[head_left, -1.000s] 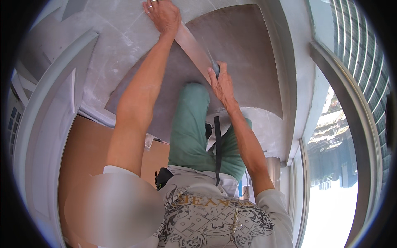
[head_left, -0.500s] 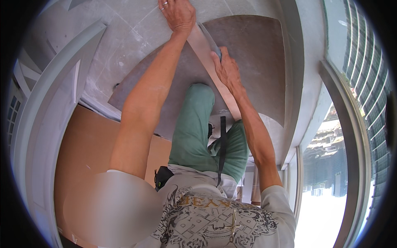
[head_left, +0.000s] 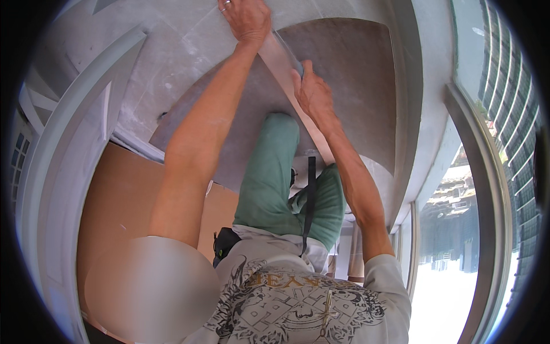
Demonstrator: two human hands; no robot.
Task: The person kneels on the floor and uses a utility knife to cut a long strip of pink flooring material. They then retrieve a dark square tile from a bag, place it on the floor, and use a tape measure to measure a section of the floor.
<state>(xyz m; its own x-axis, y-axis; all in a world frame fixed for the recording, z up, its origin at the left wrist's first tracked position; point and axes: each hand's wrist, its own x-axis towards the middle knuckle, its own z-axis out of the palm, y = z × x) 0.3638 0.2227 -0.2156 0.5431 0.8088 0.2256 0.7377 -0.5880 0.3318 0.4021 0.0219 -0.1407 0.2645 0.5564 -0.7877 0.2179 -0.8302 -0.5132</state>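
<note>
Two hands work at the pale strip point(head_left: 279, 69), which lies slantwise across the brown board point(head_left: 352, 86). At the strip's upper end the left hand point(head_left: 247, 20) rests back upward; the picture's edge cuts off its fingers, so I cannot tell whether they grip or only press. The right hand point(head_left: 314, 96) grasps a grey tool point(head_left: 299, 70) at the strip's right edge, the tool's thin part running up alongside it. Compared with a second ago, the right hand sits closer to the left, and more of the strip shows below it. Over the last half second almost nothing shifts, so the work appears to centre on the strip's upper stretch. Left of the strip's lower part is a green-trousered knee point(head_left: 279, 129); to its upper left, tiled floor point(head_left: 157, 80).
</note>
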